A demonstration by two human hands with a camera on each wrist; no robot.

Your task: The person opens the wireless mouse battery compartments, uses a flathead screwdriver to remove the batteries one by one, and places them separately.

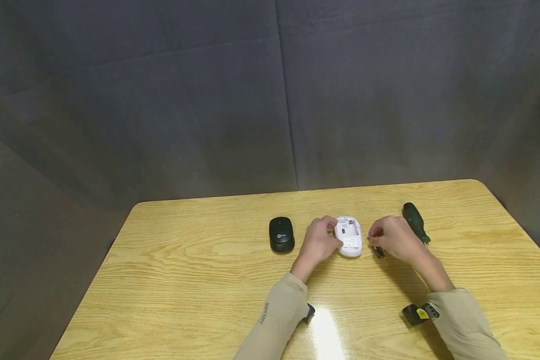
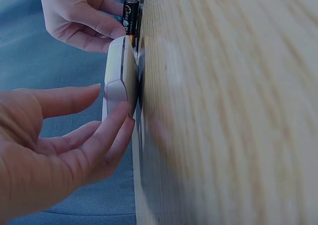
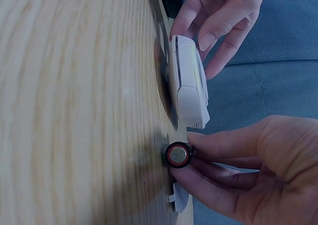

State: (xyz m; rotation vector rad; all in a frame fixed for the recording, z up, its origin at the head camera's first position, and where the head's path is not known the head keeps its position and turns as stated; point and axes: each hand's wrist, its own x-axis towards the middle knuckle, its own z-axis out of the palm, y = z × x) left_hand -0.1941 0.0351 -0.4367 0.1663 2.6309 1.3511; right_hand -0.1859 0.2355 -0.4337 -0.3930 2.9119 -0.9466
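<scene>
A white computer mouse (image 1: pixel 348 235) lies underside up on the table, its battery bay uncovered. My left hand (image 1: pixel 321 239) holds it by its left side, fingers and thumb at its edge. Just right of the mouse, my right hand (image 1: pixel 393 237) pinches a black battery (image 1: pixel 378 251) low over the tabletop. In the right wrist view the battery (image 3: pixel 178 155) shows its silver end inside a red ring, between thumb and finger. A small white plastic piece (image 3: pixel 181 197) with a tab lies beside those fingers; in the head view the right hand hides it.
A black mouse (image 1: pixel 281 234) sits left of my left hand. Beyond my right hand lies a screwdriver with a dark green handle (image 1: pixel 414 220). The wooden table (image 1: pixel 184 280) ends at a grey curtain (image 1: pixel 207 125) at the back.
</scene>
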